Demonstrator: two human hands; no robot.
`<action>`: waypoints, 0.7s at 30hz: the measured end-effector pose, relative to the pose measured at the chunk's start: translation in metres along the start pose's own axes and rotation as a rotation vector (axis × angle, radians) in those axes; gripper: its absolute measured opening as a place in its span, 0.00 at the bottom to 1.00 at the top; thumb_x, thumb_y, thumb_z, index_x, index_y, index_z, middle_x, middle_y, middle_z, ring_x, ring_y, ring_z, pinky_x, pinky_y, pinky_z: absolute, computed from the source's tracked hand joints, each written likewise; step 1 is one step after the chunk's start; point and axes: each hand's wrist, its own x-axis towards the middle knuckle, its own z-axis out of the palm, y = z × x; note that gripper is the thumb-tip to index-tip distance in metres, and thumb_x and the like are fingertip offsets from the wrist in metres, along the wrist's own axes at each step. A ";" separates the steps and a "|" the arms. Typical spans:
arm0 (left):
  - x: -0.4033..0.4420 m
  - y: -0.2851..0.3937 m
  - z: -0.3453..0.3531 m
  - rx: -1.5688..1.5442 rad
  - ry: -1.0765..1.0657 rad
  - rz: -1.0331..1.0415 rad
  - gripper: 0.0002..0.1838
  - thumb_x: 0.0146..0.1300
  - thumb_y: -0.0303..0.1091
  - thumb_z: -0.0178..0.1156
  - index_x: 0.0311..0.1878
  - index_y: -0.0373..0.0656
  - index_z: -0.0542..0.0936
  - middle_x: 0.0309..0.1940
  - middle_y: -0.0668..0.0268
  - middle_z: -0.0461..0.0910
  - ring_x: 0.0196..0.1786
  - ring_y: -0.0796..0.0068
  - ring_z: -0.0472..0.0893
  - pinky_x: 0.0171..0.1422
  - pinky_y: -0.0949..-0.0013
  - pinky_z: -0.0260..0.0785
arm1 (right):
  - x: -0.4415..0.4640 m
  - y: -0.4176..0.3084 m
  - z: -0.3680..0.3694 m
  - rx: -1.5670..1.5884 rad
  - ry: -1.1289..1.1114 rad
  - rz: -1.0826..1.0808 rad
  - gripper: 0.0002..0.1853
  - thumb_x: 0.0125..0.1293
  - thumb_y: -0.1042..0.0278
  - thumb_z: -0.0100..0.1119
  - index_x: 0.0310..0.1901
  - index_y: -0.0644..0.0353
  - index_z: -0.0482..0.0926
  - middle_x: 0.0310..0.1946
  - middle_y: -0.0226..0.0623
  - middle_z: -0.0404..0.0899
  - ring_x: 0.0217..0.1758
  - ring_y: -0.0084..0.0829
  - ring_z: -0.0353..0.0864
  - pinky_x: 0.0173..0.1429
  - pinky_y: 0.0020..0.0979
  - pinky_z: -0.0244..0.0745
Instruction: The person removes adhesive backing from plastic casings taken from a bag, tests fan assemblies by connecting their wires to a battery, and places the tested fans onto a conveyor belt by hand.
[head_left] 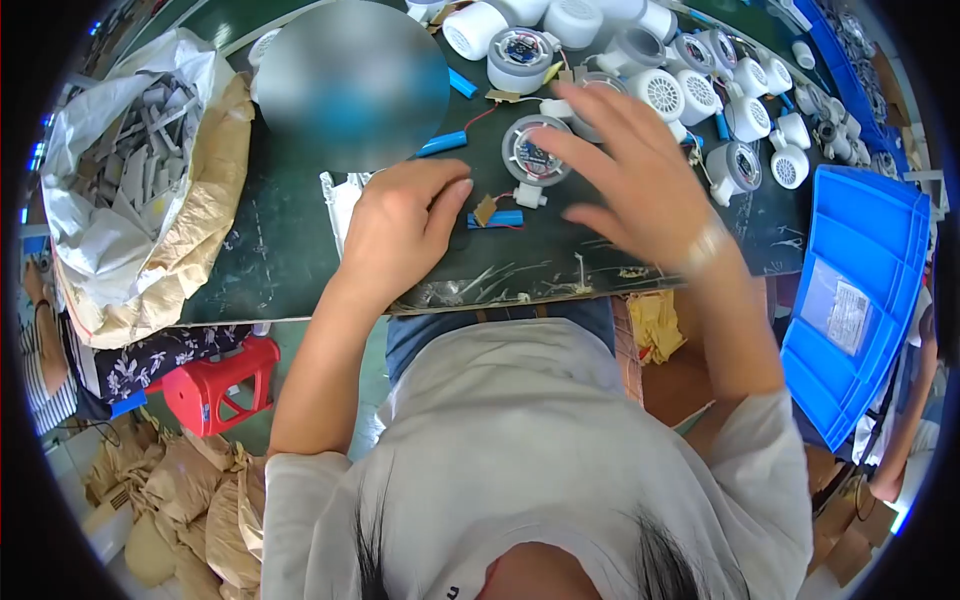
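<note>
My left hand (400,215) rests at the near part of the dark green table, its thumb and fingers closed together; whatever they may hold is hidden. Beside it lies a white strip-like piece (343,205), partly covered by the hand. My right hand (635,175) hovers with fingers spread, slightly smeared, over a round white housing (536,150) with a circuit board inside. Just below that housing, a blue cylindrical battery (497,219) lies with a small tan piece (485,210) and a wire. Another blue battery (442,144) with a red wire lies farther up.
A bag (210,200) of grey-white scraps stands at the left. Several white round housings (660,92) crowd the back right. A blue plastic bin (860,290) stands at the right edge. A red stool (222,385) is below left. A blurred disc (355,80) hides part of the table.
</note>
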 end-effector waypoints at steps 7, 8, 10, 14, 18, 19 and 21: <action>-0.017 0.013 -0.020 -0.169 0.012 -0.068 0.20 0.46 0.32 0.69 0.44 0.37 0.78 0.45 0.55 0.77 0.49 0.56 0.76 0.52 0.64 0.68 | 0.028 0.006 -0.001 0.454 -0.036 -0.007 0.33 0.41 0.73 0.67 0.54 0.54 0.70 0.45 0.40 0.71 0.53 0.42 0.70 0.52 0.35 0.70; -0.013 0.015 -0.013 -0.185 -0.050 -0.051 0.23 0.44 0.32 0.71 0.44 0.37 0.77 0.47 0.56 0.77 0.51 0.55 0.75 0.54 0.64 0.68 | 0.028 0.000 -0.009 0.500 0.012 0.019 0.34 0.41 0.75 0.67 0.55 0.56 0.69 0.45 0.41 0.70 0.50 0.44 0.71 0.52 0.35 0.70; -0.011 0.007 0.005 -0.378 -0.148 -0.172 0.13 0.50 0.27 0.66 0.40 0.37 0.78 0.38 0.58 0.79 0.41 0.62 0.80 0.46 0.68 0.71 | 0.032 0.000 -0.022 0.480 0.186 -0.004 0.34 0.39 0.77 0.68 0.54 0.58 0.69 0.45 0.41 0.70 0.49 0.43 0.71 0.53 0.34 0.69; -0.014 0.013 -0.004 -0.713 -0.190 -0.204 0.09 0.55 0.24 0.62 0.40 0.36 0.78 0.32 0.64 0.78 0.36 0.76 0.78 0.40 0.75 0.70 | 0.023 0.010 -0.036 0.434 0.382 0.100 0.35 0.37 0.76 0.68 0.53 0.60 0.70 0.48 0.42 0.70 0.51 0.40 0.71 0.56 0.33 0.66; -0.035 0.026 -0.032 -0.842 -0.172 -0.290 0.10 0.58 0.22 0.59 0.44 0.36 0.75 0.36 0.63 0.78 0.37 0.76 0.78 0.41 0.75 0.70 | 0.020 0.014 -0.032 0.583 0.350 0.209 0.37 0.37 0.76 0.68 0.55 0.61 0.69 0.51 0.40 0.70 0.54 0.35 0.71 0.58 0.31 0.65; -0.041 0.027 -0.036 -0.877 -0.178 -0.237 0.12 0.59 0.21 0.57 0.47 0.35 0.73 0.40 0.61 0.76 0.39 0.75 0.79 0.41 0.76 0.70 | 0.022 0.012 -0.028 0.630 0.336 0.204 0.38 0.37 0.75 0.69 0.57 0.61 0.68 0.51 0.40 0.69 0.54 0.33 0.71 0.57 0.31 0.66; -0.056 0.028 -0.046 -1.126 -0.089 -0.458 0.14 0.59 0.21 0.56 0.50 0.35 0.72 0.41 0.60 0.76 0.40 0.74 0.79 0.41 0.75 0.70 | 0.035 0.012 -0.018 0.706 0.330 0.137 0.39 0.39 0.76 0.68 0.59 0.63 0.66 0.51 0.38 0.69 0.55 0.29 0.71 0.58 0.28 0.66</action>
